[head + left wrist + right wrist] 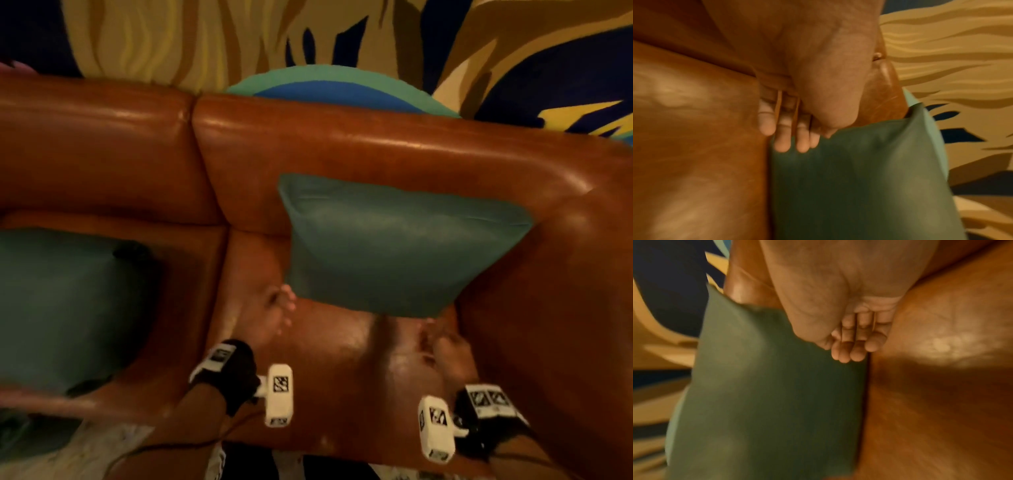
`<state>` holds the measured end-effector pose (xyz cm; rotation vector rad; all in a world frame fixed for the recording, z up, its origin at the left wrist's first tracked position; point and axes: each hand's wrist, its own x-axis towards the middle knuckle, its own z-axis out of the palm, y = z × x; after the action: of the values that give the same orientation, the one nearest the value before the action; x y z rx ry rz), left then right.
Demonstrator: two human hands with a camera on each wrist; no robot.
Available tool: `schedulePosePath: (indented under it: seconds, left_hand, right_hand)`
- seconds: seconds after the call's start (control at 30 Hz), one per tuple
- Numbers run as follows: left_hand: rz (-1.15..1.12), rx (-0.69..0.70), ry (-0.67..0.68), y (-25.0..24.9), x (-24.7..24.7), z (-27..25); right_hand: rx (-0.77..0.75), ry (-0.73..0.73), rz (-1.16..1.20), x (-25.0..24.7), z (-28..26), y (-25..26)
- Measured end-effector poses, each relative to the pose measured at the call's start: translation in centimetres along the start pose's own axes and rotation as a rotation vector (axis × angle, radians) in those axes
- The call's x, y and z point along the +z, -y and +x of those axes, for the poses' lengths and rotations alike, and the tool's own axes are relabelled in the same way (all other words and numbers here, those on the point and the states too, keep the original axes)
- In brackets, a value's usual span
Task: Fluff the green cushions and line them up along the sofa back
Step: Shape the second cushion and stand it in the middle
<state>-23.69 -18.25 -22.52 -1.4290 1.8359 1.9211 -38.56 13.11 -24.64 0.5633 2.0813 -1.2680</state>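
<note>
The fingers (782,142) of the left hand (274,313) are straight and loose, holding nothing, with tips near the lower left corner of a green cushion (394,246). The right hand (442,346) is loose and empty too, at 5 o'clock from that cushion, which leans on the brown leather sofa (342,150) back. Another green cushion (61,308) lies on the seat at 9 o'clock.

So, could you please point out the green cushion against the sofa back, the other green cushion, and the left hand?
Propped green cushion (394,246), head view, middle of its face.
Flat green cushion (61,308), head view, its top.
Left hand (274,315), head view, back of the hand.
</note>
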Motion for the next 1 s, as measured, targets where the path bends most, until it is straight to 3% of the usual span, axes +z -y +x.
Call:
schedulePosePath:
  seconds: [0.17, 0.37, 0.63, 0.8, 0.9, 1.0]
  left_hand:
    - [0.078, -0.076, 0.113, 5.4, -2.8, -3.5]
    - [0.038, -0.077, 0.026, 10.5, -14.3, -4.2]
    - [-0.014, 0.011, -0.169, 15.0, -35.7, -5.6]
    - [0.162, 0.146, -0.467, 17.3, -49.6, -4.1]
    - [0.252, 0.111, -0.604, 18.0, -55.6, -2.4]
    - [0.354, 0.011, -0.566, 19.1, -59.5, -0.3]
  right_hand:
    - [0.078, 0.260, -0.183, 8.8, -6.5, -3.9]
    - [0.022, 0.443, -0.320, 19.4, -12.2, -6.4]
    - [-0.108, 0.538, -0.424, 37.2, -20.6, -5.5]
    - [-0.175, 0.542, -0.390, 49.0, -23.4, -4.3]
    - [-0.323, 0.478, -0.475, 54.0, -23.3, -3.7]
    - [-0.340, 0.495, -0.389, 57.5, -23.7, -2.7]
